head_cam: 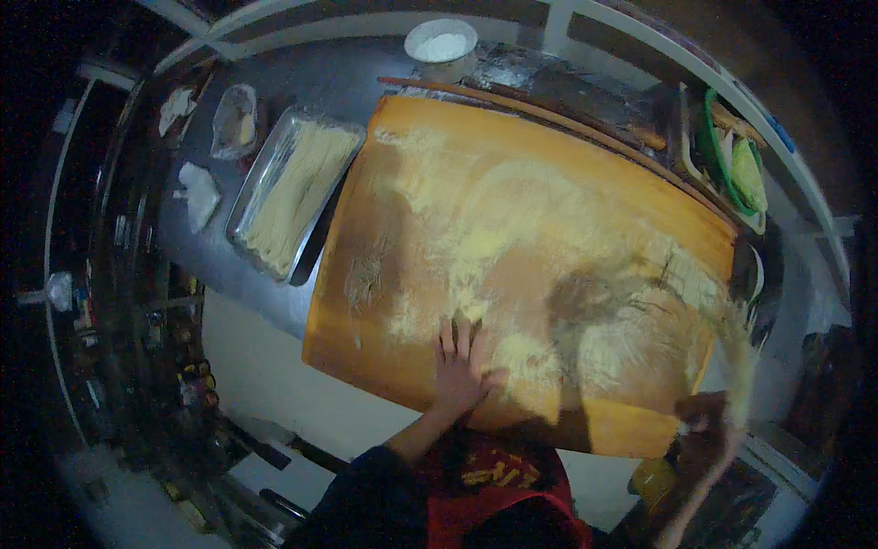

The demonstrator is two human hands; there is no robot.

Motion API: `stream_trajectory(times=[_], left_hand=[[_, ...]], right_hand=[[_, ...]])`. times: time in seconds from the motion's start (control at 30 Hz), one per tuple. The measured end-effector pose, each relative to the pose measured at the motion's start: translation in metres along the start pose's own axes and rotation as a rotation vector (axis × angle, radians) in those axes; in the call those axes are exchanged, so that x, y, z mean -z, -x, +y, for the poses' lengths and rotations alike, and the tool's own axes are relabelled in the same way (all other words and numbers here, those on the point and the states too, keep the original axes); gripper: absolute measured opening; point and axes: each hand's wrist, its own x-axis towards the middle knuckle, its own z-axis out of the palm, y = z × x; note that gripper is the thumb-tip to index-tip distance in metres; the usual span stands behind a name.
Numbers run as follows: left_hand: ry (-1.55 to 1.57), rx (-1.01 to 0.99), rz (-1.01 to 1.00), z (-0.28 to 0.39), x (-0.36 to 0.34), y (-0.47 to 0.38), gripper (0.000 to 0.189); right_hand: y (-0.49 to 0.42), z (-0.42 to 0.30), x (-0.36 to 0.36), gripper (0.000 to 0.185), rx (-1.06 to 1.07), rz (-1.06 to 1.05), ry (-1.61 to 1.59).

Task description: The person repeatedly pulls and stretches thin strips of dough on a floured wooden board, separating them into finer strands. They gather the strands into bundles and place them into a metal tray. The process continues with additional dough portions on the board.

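Observation:
My left hand [459, 367] rests palm down near the front edge of a wooden board [638, 429], its fingers spread and nothing in it. Pale flour [521, 185] is smeared over much of the board. Off the right edge, my right hand [735, 418] is raised and blurred, gripping a bundle of pale strands that look like fresh noodles [735, 336]. The strands fan out above the hand, and blur hides their ends. Thin noodle scraps [367, 278] lie on the left part of the board.
A metal tray [236, 216] of noodles [302, 192] stands left of the board, by a plastic bag [233, 123] and a white cloth or bag [199, 195]. Behind are a long wooden rod [549, 113] and a bowl of white powder [441, 42]. A green basket [717, 147] sits far right.

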Motion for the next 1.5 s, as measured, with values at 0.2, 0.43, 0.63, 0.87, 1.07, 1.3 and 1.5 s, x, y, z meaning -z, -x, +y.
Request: stream_trajectory(times=[0.2, 0.43, 0.63, 0.87, 1.07, 1.3, 1.5], left_hand=[[-0.008, 0.018, 0.349, -0.023, -0.015, -0.186, 0.089], [1.731, 0.102, -0.036, -0.047, -0.063, -0.245, 0.049], [0.388, -0.403, 0.045, -0.091, -0.024, -0.11, 0.031], [0.708, 0.148, -0.157, -0.064, 0.019, -0.079, 0.018], [0.773, -0.042, -0.332, 0.017, 0.044, -0.032, 0.023], [0.809, -0.005, -0.043, -0.027, 0.065, -0.015, 0.028], [0.877, 0.123, -0.095, -0.027, 0.065, 0.019, 0.028]], right_hand=[[0.041, 0.157, -0.035, 0.03, -0.732, 0.167, -0.32], [0.068, 0.21, -0.125, 0.019, -0.802, 0.122, -0.388], [0.05, 0.198, -0.174, 0.019, -0.767, 0.017, -0.512], [0.052, 0.222, -0.187, 0.019, -0.775, -0.037, -0.66], [0.055, 0.186, -0.171, 0.016, -0.538, -0.279, 0.046], [0.004, 0.045, -0.101, 0.009, 0.003, -0.388, 1.393], [-0.032, -0.047, -0.092, 0.02, 0.592, -0.462, 1.16]])
